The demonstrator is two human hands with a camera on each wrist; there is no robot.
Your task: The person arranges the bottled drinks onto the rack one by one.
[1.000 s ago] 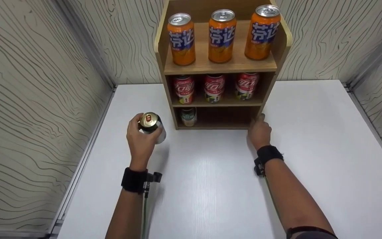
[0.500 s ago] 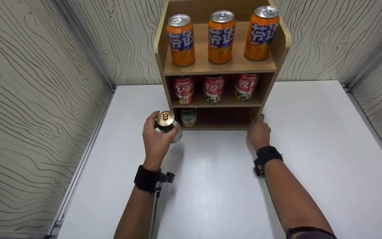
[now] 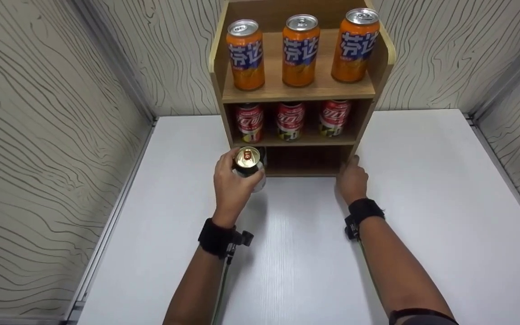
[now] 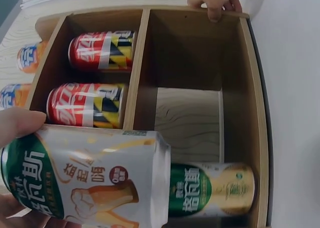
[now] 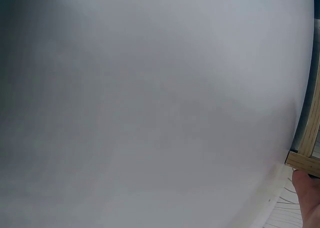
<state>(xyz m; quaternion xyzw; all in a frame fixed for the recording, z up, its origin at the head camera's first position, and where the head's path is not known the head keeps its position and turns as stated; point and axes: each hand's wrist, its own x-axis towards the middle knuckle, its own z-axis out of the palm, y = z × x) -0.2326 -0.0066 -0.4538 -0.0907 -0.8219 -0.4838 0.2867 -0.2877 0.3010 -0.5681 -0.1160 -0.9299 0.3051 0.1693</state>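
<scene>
My left hand (image 3: 233, 187) grips a green-and-white drink can (image 4: 95, 173) with a beer mug printed on it. Its gold top (image 3: 247, 158) faces up, in front of the left end of the bottom compartment of a wooden shelf (image 3: 273, 93). Behind it, inside that compartment, stands a matching can (image 4: 212, 190), almost hidden in the head view. At the shelf's lower right, my right hand (image 3: 352, 180) holds the side panel, with its thumb (image 4: 215, 13) curled over the front edge in the left wrist view.
Red cola cans (image 3: 290, 121) line the middle level, and orange soda cans (image 3: 299, 54) stand on top. The white table (image 3: 287, 253) runs back to wood-patterned walls (image 3: 39, 158) around it.
My left hand has carried the can rightward, from beside the shelf to the front of its bottom compartment, where it covers the matching can. My right hand has stayed at the side panel.
</scene>
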